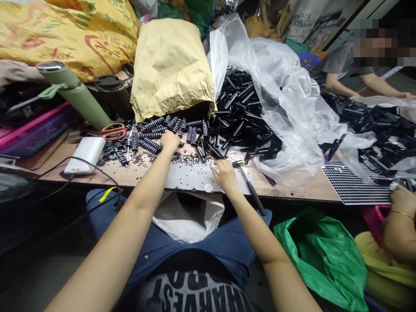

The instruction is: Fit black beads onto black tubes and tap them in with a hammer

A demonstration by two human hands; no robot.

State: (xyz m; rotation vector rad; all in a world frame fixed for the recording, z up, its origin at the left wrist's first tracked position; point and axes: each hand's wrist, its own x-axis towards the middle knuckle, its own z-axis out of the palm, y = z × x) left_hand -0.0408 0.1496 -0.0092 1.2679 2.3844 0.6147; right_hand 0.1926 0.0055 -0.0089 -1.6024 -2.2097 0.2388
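My left hand (170,141) is at the front of a pile of black ribbed cylinders with pale bands (151,145). Its fingers are curled closed, and what they hold, if anything, is hidden. Over the edge of a pale grey sheet (188,178) is my right hand (225,175), thumb apart from the loosely bent fingers, with nothing visible in it. A small hammer (249,188) lies just right of that hand, its black handle sticking out past the table edge. Smooth black tubes (238,97) are heaped beyond it. Tiny dark rings or bits (185,159) are scattered between my hands.
A yellow paper sack (172,65) stands behind the cylinders. To the left are red-handled scissors (113,131), a white box with a cable (85,155) and a green flask (78,93). Clear plastic (286,112) surrounds the tubes. A co-worker's arms (373,84) reach in at right; a green bag (321,255) sits below.
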